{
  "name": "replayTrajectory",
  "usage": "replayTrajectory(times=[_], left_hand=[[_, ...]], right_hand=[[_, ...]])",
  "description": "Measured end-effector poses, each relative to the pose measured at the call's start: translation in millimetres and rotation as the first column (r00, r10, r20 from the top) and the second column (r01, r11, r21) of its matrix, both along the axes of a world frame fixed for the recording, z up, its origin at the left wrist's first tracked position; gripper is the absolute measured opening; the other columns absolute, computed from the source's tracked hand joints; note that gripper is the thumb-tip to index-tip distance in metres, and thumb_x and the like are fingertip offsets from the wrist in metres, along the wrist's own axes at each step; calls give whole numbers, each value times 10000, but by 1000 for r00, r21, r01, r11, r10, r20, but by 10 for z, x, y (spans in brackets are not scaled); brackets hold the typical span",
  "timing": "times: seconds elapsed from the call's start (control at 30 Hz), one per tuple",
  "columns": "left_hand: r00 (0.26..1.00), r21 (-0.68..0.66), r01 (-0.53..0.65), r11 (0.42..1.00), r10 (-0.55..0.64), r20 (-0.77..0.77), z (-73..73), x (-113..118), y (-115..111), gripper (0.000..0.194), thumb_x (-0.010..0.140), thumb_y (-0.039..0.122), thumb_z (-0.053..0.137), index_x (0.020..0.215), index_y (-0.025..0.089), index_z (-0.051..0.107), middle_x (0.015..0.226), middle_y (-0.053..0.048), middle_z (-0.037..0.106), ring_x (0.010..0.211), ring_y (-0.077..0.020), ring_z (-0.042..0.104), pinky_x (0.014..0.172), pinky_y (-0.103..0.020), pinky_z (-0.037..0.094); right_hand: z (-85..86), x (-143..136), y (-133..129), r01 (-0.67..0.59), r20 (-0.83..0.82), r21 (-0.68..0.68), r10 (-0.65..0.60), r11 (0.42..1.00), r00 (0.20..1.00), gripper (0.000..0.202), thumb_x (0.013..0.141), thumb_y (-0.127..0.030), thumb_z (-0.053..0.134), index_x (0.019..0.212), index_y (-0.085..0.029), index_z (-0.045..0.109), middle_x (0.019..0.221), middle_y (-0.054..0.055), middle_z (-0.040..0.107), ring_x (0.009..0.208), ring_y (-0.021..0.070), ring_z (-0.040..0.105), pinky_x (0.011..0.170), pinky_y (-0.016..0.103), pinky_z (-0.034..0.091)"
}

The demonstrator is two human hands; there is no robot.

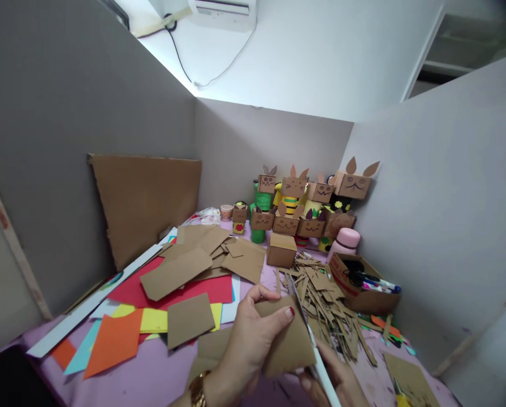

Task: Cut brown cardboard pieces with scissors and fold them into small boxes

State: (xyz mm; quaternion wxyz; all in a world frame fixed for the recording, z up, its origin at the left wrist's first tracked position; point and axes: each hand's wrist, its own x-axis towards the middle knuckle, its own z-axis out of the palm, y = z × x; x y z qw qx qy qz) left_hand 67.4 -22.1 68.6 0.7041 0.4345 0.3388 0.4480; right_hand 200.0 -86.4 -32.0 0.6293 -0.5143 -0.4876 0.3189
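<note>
Along the cardboard [289, 346], scissors [317, 356] point forward, slightly left.

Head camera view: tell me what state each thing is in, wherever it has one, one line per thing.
Cardboard piece: tilted, gripped by the left hand
Scissors: in the right hand, blades at the piece's edge
Scraps: loosely heaped
Plain box: closed on the sides that show
Pen box: open-topped, pens inside
Pink bottle: upright, lid on
Cup: upright
Big cardboard sheet: standing on edge
Orange paper: lying flat
</note>
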Motion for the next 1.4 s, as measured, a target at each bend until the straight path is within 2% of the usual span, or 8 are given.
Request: replayTrajectory(times=[0.1,0.23,0.53,0.67,0.77,0.93,1.1,1.4], left_hand=[[1000,-45,8,999,-7,6,1,11,13,369,620,217,744,807,234,428,567,37,663,449,-125,586,445,-216,459],[999,-53,-29,998,30,26,11,11,8,372,614,225,747,815,236,434,564,31,666,448,-133,591,451,-224,459],[998,8,48,999,-48,-31,-52,-25,9,339,603,219,747,773,224,454,586,42,639,479,-113,578,479,-211,444],[997,22,73,997,-72,-28,-68,-6,-26,319,635,214,730,782,230,447,616,40,643,506,-107,581,494,-205,441],[998,-2,58,998,-58,-27,-58,10,-33,327,641,211,723,794,232,436,597,45,636,492,-108,574,485,-209,445],[999,-13,44,999,-44,-23,-43,25,-23,334,634,212,726,787,229,430,572,47,628,474,-111,562,460,-209,441],[1000,-16,10,1000,-10,-4,-62,28,-21,320,638,227,716,796,230,438,582,39,636,485,-123,571,470,-216,433],[993,-72,-49,996,56,102,-148,26,91,239,689,218,597,898,225,482,679,14,646,611,-154,573,565,-247,438]], right_hand=[[-56,-5,-5,26,18,-2,-26,1000,1000,587,667,-588,648,1075,-166,638,767,76,721,610,181,669,623,248,532],[-68,-51,0,58,-11,18,-57,998,998,546,648,-566,677,1035,-181,662,751,71,724,666,204,681,699,277,537],[216,-99,-26,-9,50,-35,11,999,999,542,605,-510,737,1032,-183,665,871,93,733,815,252,690,748,308,542],[181,-61,-34,-34,4,4,34,999,999,610,596,-580,707,1057,-184,656,941,111,723,868,281,681,779,326,530],[41,-14,-27,-24,-19,31,25,999,1000,617,637,-610,655,1079,-180,649,916,113,729,780,261,696,709,293,545],[-118,18,4,96,16,29,-97,995,995,497,604,-472,752,1007,-191,679,826,71,747,722,225,697,681,249,543],[-22,-41,44,10,-153,-42,-16,999,988,556,575,-526,756,1011,-195,656,739,51,727,552,190,666,567,270,556],[35,0,140,44,-122,-138,-61,989,991,541,600,-584,720,923,-155,660,470,-34,570,374,130,535,410,237,471]])
